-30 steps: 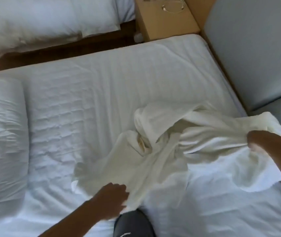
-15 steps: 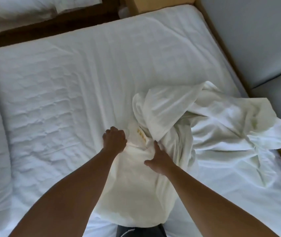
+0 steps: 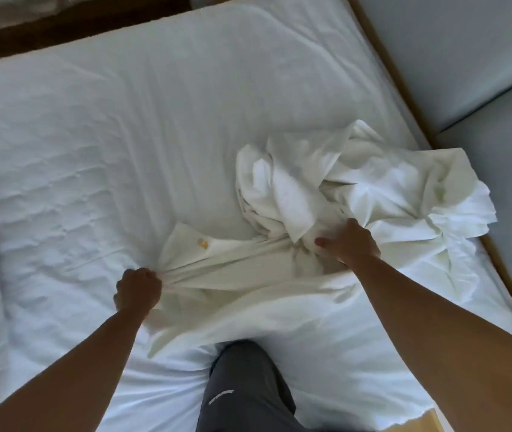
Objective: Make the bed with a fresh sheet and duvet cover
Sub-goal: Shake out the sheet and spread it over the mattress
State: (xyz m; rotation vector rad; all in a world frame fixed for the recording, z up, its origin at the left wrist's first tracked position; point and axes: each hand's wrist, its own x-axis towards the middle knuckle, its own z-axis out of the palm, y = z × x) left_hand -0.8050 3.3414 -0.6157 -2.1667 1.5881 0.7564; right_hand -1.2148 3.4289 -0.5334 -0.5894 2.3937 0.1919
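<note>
Sheet edge between left hand, right hand

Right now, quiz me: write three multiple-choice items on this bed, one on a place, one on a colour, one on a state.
1. The bunched heap of the cream cover lies: A) on the floor B) on the mattress beside the wooden frame C) on a pillow.
2. The trouser knee is: A) red B) white C) dark grey.
3. The left hand: A) lies flat B) grips the cover in a fist C) hangs free.
Answers: 1 B, the heap sits at the frame side; 2 C, dark against white bedding; 3 B, cloth gathers tight at the fist.
</note>
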